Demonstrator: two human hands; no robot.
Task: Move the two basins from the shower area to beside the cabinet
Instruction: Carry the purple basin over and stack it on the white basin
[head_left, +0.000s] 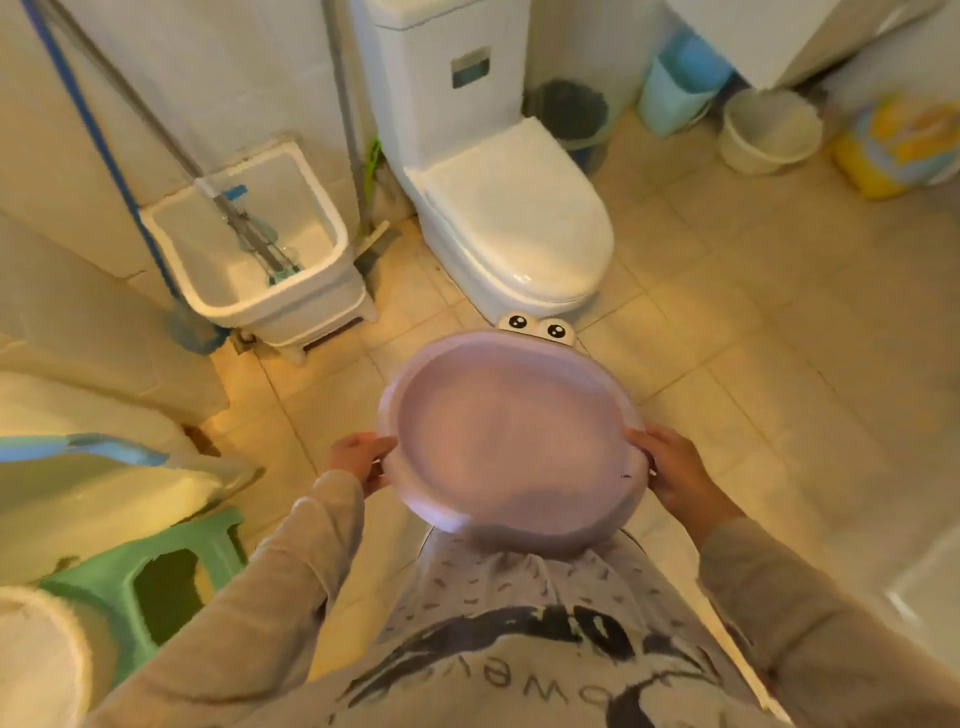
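Note:
A pale purple basin (511, 431) with two cartoon eyes on its far rim is held in front of my body, above the tiled floor. My left hand (363, 460) grips its left rim and my right hand (675, 475) grips its right rim. The basin is tilted a little toward me and looks empty. A second pale basin (31, 660) shows partly at the bottom left corner. The white cabinet (779, 41) stands at the top right.
A white toilet (498, 208) stands straight ahead, lid down. A mop bucket (260, 249) with mops is at the left wall, a green stool (150, 566) at lower left. A dark bin (571, 111), blue bin (675, 88), white bucket (769, 130) and yellow item (898, 145) line the far right.

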